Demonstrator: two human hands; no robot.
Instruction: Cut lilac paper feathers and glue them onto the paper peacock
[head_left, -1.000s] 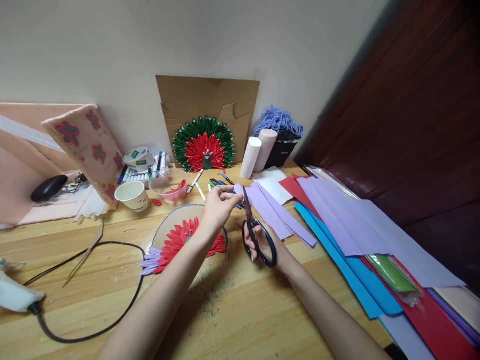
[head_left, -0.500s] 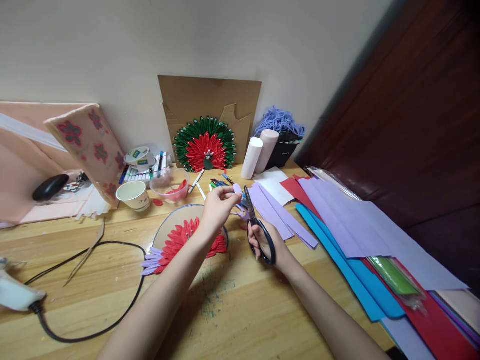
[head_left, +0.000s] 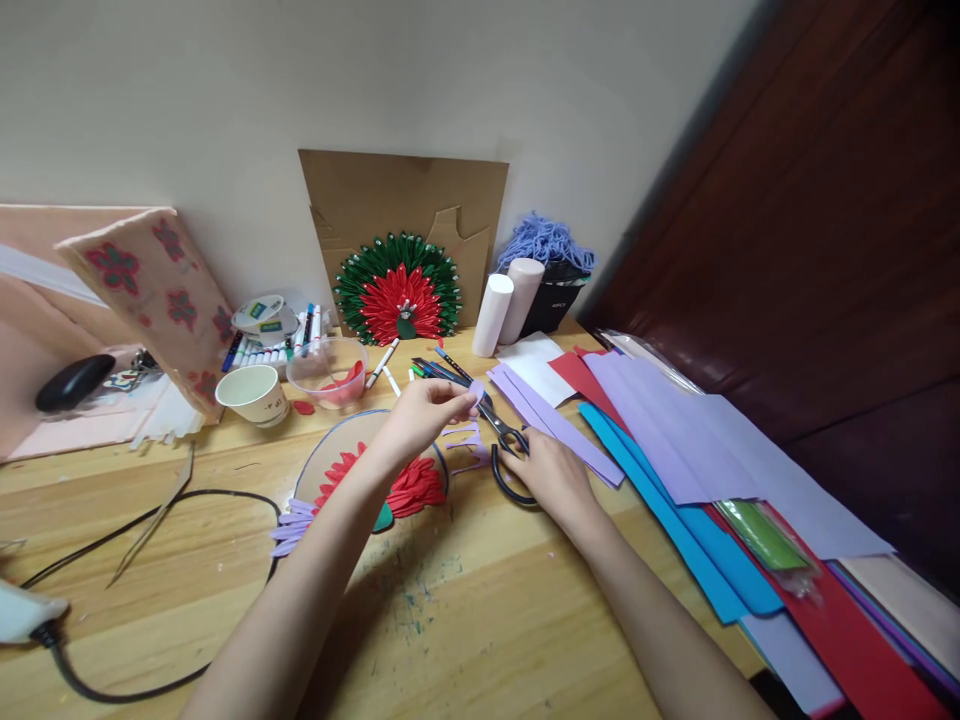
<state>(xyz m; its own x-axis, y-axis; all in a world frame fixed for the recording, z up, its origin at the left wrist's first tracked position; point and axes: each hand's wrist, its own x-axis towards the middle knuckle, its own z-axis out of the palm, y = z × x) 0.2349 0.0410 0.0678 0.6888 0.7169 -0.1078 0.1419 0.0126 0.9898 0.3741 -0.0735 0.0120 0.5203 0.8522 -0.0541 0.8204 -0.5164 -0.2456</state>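
Observation:
My left hand (head_left: 429,415) pinches a small piece of purple paper (head_left: 477,390) between thumb and fingertips. In my right hand (head_left: 551,470) are black-handled scissors (head_left: 501,425), their blades pointing up and left at the purple piece. Purple scraps (head_left: 469,450) lie on the table below the blades. Partly behind my left forearm is a round cardboard disc (head_left: 319,450) with a blue edge; red petals (head_left: 420,485), purple strips (head_left: 294,527) and a bit of green are on it.
A finished-looking green and red peacock (head_left: 405,290) leans on cardboard (head_left: 405,190) at the wall. Purple strips (head_left: 559,420) and coloured sheets (head_left: 675,440) lie right. Left are a paper cup (head_left: 253,395), a plastic bowl (head_left: 328,370), tweezers (head_left: 154,520) and a corded glue gun (head_left: 30,610).
My right hand has turned over, palm now down, and the scissors have tilted left, bringing their blades to the purple piece. The whole view has shifted slightly.

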